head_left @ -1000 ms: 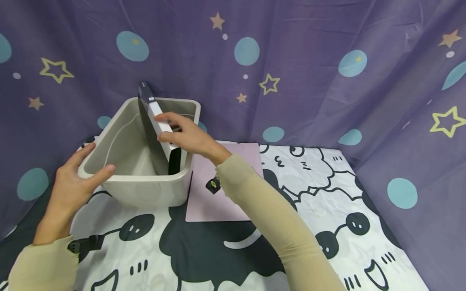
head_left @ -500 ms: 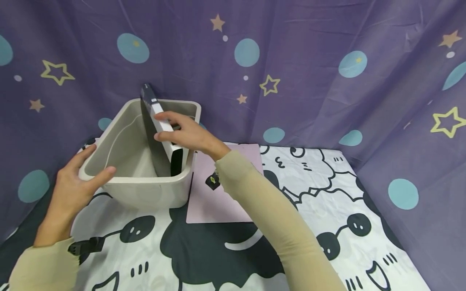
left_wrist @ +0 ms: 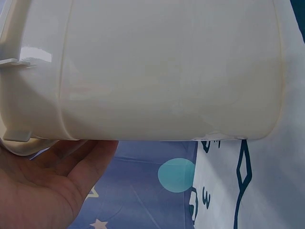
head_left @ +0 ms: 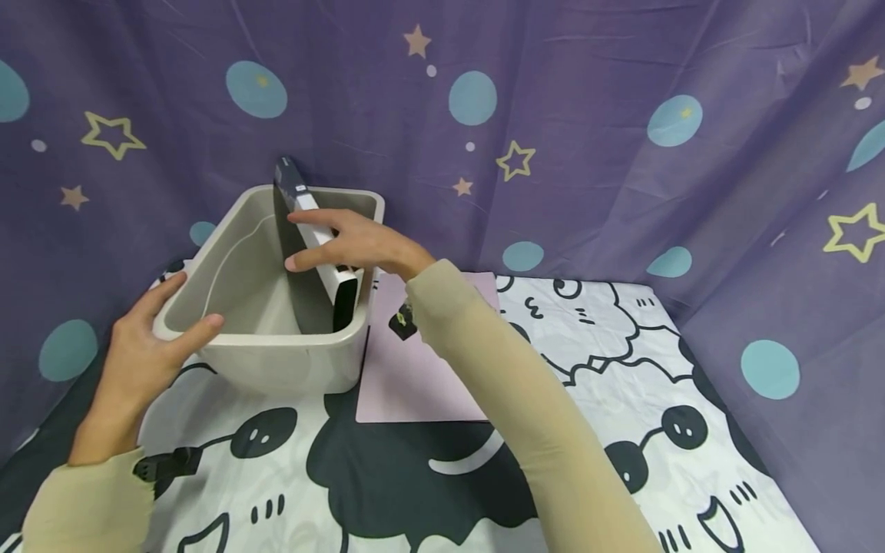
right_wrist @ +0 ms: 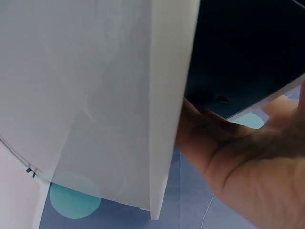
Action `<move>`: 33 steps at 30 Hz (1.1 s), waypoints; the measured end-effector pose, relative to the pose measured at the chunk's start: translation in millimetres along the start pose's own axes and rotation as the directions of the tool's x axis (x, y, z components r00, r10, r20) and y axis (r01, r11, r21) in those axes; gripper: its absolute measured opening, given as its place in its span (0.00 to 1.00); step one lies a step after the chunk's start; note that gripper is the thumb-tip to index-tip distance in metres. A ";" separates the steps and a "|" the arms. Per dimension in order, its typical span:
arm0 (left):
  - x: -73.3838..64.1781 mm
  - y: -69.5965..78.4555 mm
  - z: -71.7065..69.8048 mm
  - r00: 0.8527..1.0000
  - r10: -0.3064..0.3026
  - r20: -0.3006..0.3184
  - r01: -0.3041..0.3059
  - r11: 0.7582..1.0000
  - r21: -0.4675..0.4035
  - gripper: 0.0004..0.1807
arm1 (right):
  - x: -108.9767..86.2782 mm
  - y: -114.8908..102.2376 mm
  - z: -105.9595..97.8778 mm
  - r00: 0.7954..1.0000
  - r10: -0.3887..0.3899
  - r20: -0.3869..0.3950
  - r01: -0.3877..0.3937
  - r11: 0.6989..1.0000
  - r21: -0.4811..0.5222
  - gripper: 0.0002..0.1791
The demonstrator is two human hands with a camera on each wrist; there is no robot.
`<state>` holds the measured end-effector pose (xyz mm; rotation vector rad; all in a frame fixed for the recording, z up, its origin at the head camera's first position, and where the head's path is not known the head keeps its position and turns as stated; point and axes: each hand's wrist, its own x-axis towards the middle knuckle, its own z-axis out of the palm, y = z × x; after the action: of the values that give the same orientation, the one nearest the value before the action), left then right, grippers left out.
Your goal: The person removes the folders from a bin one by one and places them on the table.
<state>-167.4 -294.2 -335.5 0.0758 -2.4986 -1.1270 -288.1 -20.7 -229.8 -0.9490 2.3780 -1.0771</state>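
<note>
A pale grey plastic bin (head_left: pixel 283 365) stands at left in the head view. My left hand (head_left: pixel 148 338) holds its left front corner, thumb over the rim and fingers outside. Inside the bin, a slim flat box-like thing (head_left: pixel 314 230) stands on edge, with a dark broad face, a white narrow side and black ends. It leans by the bin's right wall, its far end rising above the rim. Over its narrow upper side lies my right hand (head_left: pixel 353 242), index finger and thumb spread and reaching past it. In the right wrist view its black end (right_wrist: pixel 243 47) shows beyond the bin wall.
A pink mat (head_left: pixel 422 376) lies right of the bin on a white cloth (head_left: pixel 574 307) with black cartoon drawings. Behind hangs a purple curtain (head_left: pixel 588 192) with stars and blue dots. Dark wrist devices sit at both cuffs.
The box-like thing has shifted right inside the bin, closer to its right wall. My right thumb and index finger have spread from its narrow side. The left hand stays at the rim.
</note>
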 end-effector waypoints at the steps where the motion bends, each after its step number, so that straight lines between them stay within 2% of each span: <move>1: 0.0 0.1 0.0 1.000 0.000 0.000 0.000 1.000 -0.001 0.46 | 0.4 -0.9 -0.4 1.000 0.009 0.001 -0.009 1.000 -0.004 0.42; 5: -0.4 0.6 0.0 1.000 0.000 0.004 0.000 1.000 -0.003 0.46 | 1.4 -3.8 -0.7 0.999 0.043 -0.018 -0.044 0.999 -0.017 0.42; 12: -0.5 1.1 0.5 1.000 -0.008 0.004 0.008 1.000 0.000 0.46 | 4.3 -5.6 0.6 0.997 0.058 -0.049 -0.059 0.998 -0.015 0.40; 21: -1.0 0.6 0.2 1.000 -0.008 0.000 0.008 1.000 -0.003 0.46 | 8.7 -1.1 2.4 0.992 0.097 -0.083 -0.088 0.991 0.100 0.31; 29: -1.1 0.3 0.6 1.000 -0.022 0.005 0.022 1.000 -0.014 0.46 | 10.3 1.7 9.3 0.990 0.109 -0.087 -0.088 0.973 0.214 0.38; 33: -1.0 0.2 0.6 1.000 -0.021 0.005 0.021 1.000 -0.010 0.46 | 9.6 3.2 10.0 0.989 0.122 -0.081 -0.096 0.958 0.269 0.35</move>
<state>-166.7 -293.5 -336.1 0.0966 -2.5019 -1.1501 -290.7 -31.2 -239.2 -0.6776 2.2554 -1.3821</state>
